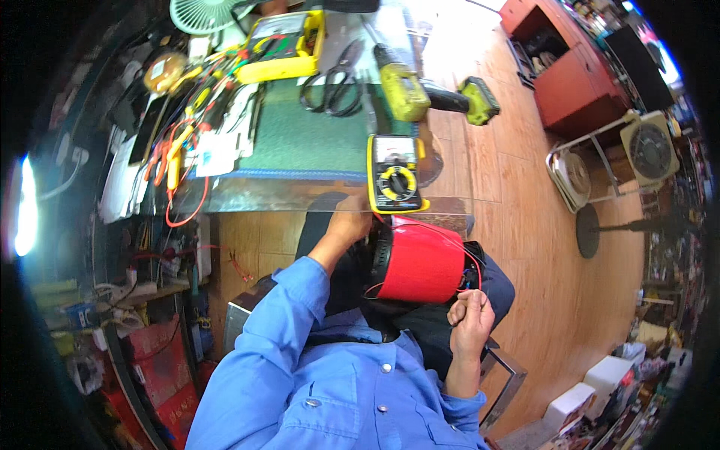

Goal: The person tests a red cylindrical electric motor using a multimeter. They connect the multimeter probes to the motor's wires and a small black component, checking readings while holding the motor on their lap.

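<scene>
Blue shirt (352, 394) below; left hand (349, 225) reaches forward, grip hidden; curled right hand (472, 315) seemingly pinches red wire (480, 274)

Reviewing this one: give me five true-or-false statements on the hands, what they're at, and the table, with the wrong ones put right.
1. A red cylinder with black ends lies on its side over the person's lap. True.
2. The right hand is on the multimeter. False: it is by the cylinder's right end, and the multimeter is apart from it.
3. The multimeter is at the near edge of the table. True.
4. The left hand grips the cordless drill. False: it is at the cylinder's left end; the drill is farther off, beyond the multimeter.
5. The mat on the table is red. False: it is green.
</scene>
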`<state>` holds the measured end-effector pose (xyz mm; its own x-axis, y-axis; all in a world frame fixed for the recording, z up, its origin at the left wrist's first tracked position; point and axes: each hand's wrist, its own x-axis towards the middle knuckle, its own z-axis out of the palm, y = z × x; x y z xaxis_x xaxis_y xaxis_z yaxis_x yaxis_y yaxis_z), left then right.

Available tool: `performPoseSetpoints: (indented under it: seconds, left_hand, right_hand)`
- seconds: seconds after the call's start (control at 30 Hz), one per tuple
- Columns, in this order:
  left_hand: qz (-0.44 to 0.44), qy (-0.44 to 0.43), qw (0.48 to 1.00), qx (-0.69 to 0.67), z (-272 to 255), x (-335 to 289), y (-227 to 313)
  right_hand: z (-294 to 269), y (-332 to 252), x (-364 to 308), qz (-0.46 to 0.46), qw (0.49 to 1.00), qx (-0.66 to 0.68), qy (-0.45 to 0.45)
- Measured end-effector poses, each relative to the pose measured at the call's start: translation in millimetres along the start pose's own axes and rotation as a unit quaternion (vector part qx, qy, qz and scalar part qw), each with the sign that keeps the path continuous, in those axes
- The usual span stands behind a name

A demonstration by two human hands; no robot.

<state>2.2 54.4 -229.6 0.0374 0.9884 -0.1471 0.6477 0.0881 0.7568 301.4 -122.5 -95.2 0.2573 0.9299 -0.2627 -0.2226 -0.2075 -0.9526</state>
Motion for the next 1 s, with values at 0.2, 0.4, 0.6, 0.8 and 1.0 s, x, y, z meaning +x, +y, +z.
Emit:
performPoseSetpoints:
  seconds: [0.2,0.4,0.6,0.8,1.0]
  left_hand:
    - [0.082,-0.008,0.971,-0.226,49.7,55.6,-15.9]
    - [0.015,-0.03,0.969,-0.246,34.2,58.4,-40.6]
    - [0.003,-0.103,0.952,-0.29,23.7,43.3,-6.3]
    - [-0.029,-0.107,0.902,-0.417,36.3,51.6,-0.3]
    - [-0.031,-0.125,0.917,-0.378,4.2,38.6,50.1]
  right_hand:
    - [0.0,-5.9,-3.3,0.003,0.999,0.047,-0.004]
    - [6.0,-11.5,6.5,0.025,0.997,0.073,-0.024]
    - [18.0,-20.3,36.0,0.08,0.987,0.133,-0.048]
    - [22.3,-38.8,60.5,0.066,0.992,0.097,-0.048]
    - [12.1,-63.4,95.6,0.062,0.997,0.047,0.003]
